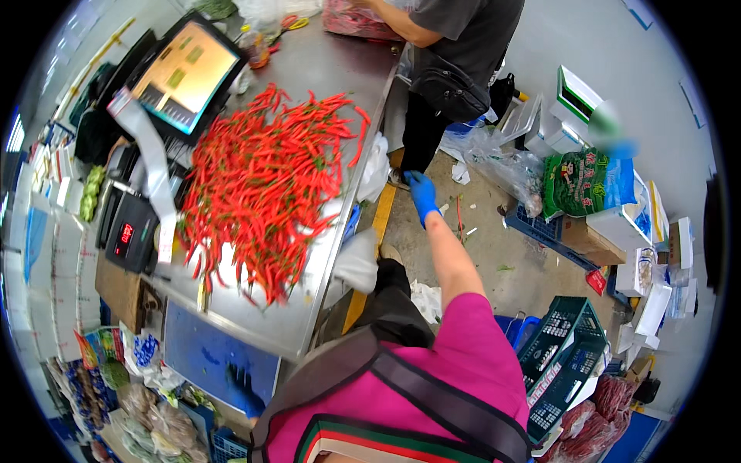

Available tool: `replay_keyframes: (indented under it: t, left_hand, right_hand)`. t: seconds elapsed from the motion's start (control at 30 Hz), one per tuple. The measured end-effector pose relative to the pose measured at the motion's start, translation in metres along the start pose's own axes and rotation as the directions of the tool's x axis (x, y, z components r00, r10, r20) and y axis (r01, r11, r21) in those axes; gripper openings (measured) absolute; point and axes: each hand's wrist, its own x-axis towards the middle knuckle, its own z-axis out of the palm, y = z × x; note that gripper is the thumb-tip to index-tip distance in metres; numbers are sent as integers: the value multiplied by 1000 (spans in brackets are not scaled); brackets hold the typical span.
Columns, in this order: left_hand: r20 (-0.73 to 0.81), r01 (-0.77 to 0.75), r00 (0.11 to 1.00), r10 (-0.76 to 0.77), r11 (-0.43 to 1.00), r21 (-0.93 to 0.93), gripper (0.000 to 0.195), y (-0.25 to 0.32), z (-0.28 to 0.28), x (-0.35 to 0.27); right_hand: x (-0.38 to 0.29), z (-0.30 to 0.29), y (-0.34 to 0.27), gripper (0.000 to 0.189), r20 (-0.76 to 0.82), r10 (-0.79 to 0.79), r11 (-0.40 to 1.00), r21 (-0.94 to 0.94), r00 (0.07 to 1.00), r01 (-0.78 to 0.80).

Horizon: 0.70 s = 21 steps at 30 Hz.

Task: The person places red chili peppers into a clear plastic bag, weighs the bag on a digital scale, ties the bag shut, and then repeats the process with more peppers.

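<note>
A wide heap of red chili peppers [272, 179] with green stems covers much of the stainless steel table [359, 75]. My left hand [243, 389], in a blue glove, is low at the left with its fingers apart. It is over or beside a flat blue panel [214, 341] below the table's near end and holds nothing visible. Out to the right of the table, my right hand [422, 194] is stretched forward above the floor, also blue-gloved. Its fingers look partly bent, and nothing shows in it. A white plastic bag [375, 168] hangs at the table edge nearby.
Another person [457, 58] stands at the table's far end beside a bagged red bundle [359, 20]. A monitor [185, 75] and scale display [130, 231] line the left. Green crates [564, 364], foam boxes [619, 223] and a green bag [579, 182] crowd the right.
</note>
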Motion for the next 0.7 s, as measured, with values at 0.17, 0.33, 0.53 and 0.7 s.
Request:
replay_keyframes:
  t: [0.17, 0.33, 0.53, 0.7]
  left_hand:
    - [-219, 118, 962, -167, 968, -220, 42, -92, -102, -8]
    - [189, 398, 917, -351, 782, -479, 44, -80, -73, -41]
    - [-194, 326, 907, -374, 915, -239, 50, -37, 83, -63]
    - [-276, 72, 961, -31, 988, 139, 38, 87, 288, -38]
  right_hand:
    - [157, 77, 20, 22, 155, -98, 990, -90, 983, 113]
    - [185, 139, 69, 25, 702, 106, 876, -401, 704, 269]
    - [143, 128, 72, 39, 673, 196, 801, -529, 713, 279]
    - [164, 190, 148, 23, 301, -461, 827, -196, 835, 527]
